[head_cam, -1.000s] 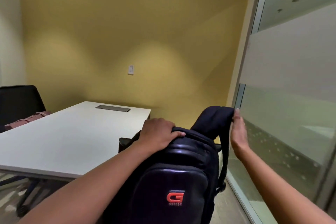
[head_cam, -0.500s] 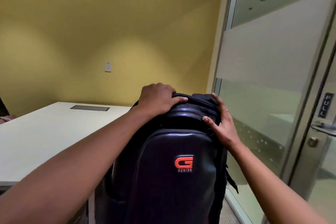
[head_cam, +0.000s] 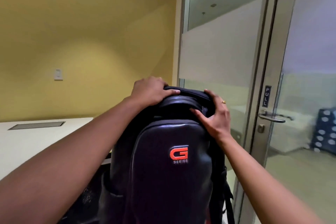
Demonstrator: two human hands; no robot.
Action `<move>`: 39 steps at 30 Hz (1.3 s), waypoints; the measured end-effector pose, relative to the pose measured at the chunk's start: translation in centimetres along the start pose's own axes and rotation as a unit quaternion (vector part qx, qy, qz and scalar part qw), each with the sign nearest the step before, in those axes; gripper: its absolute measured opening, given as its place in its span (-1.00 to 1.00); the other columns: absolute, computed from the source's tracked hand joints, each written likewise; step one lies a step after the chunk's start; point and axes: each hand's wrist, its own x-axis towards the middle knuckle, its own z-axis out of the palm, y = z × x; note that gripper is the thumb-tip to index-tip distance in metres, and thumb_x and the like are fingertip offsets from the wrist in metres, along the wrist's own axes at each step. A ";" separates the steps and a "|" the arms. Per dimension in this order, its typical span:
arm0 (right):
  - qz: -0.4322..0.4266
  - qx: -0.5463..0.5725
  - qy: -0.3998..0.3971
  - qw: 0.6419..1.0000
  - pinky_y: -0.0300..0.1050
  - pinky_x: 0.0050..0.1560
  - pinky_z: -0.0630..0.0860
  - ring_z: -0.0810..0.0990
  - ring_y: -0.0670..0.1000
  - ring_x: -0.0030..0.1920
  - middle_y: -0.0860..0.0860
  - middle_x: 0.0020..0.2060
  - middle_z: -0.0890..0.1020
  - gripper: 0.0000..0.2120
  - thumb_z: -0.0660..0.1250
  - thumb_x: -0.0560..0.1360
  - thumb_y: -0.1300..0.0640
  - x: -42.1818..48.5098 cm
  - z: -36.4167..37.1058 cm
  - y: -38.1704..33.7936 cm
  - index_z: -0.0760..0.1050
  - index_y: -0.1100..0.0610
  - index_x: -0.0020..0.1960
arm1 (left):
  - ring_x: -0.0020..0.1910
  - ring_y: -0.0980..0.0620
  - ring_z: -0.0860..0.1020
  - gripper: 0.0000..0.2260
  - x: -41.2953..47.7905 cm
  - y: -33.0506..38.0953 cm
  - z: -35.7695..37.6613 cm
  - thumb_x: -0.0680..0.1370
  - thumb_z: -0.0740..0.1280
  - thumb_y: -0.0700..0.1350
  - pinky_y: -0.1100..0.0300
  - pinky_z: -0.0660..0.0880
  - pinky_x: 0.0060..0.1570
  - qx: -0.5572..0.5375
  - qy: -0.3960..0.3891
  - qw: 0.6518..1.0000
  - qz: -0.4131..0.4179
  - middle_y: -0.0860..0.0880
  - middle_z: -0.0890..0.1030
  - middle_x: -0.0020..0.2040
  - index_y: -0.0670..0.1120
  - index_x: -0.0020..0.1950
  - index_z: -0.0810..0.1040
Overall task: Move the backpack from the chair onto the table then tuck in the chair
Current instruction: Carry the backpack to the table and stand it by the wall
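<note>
A black backpack [head_cam: 163, 174] with a red "G SERIES" logo stands upright in front of me, filling the lower middle of the view. My left hand [head_cam: 151, 91] grips its top from the left. My right hand [head_cam: 214, 116] clasps the top right corner, fingers curled over the upper edge. The white table [head_cam: 36, 143] lies to the left, its edge just beside the bag. The chair is hidden behind and below the backpack.
A grey cable hatch [head_cam: 36, 125] is set into the tabletop. A yellow wall with a white switch [head_cam: 58, 74] is behind. A frosted glass wall and glass door with a metal handle [head_cam: 271, 117] and PULL sign stand close on the right.
The backpack has risen higher in view. My right hand moved from the loose shoulder strap to the bag's top right corner. My view turned right, bringing the door in.
</note>
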 end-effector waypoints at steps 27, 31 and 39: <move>0.031 -0.355 -0.001 0.934 0.13 0.10 0.35 0.37 0.15 0.16 0.13 0.11 0.52 -0.13 0.08 0.20 -0.54 15.5 -7.2 24.9 0.29 0.00 0.32 | 0.30 -0.05 0.40 -0.59 19.5 15.3 21.4 0.51 0.25 0.03 0.00 0.33 0.20 -0.188 0.129 0.973 0.037 -0.05 0.49 0.30 0.00 0.35 0.37; 0.009 -0.441 -0.048 0.896 0.29 0.31 0.14 0.21 0.17 0.30 0.12 0.31 0.29 -0.12 -0.06 0.25 -0.55 18.1 -6.3 28.8 0.18 -0.06 0.41 | 0.30 -0.05 0.39 -0.55 22.9 16.9 23.6 0.50 0.28 0.04 -0.07 0.34 0.25 -0.162 0.143 0.976 0.029 -0.03 0.48 0.30 0.03 0.37 0.34; -0.047 -0.317 -0.117 0.940 0.06 0.24 0.33 0.47 0.12 0.23 0.08 0.26 0.52 -0.28 -0.03 0.31 -0.31 22.3 0.9 34.4 0.31 0.05 0.35 | 0.49 0.03 0.13 -0.43 29.9 15.0 29.0 0.52 0.26 0.01 -0.29 0.11 0.37 -0.074 0.124 0.989 0.033 0.04 0.24 0.49 0.05 0.49 0.12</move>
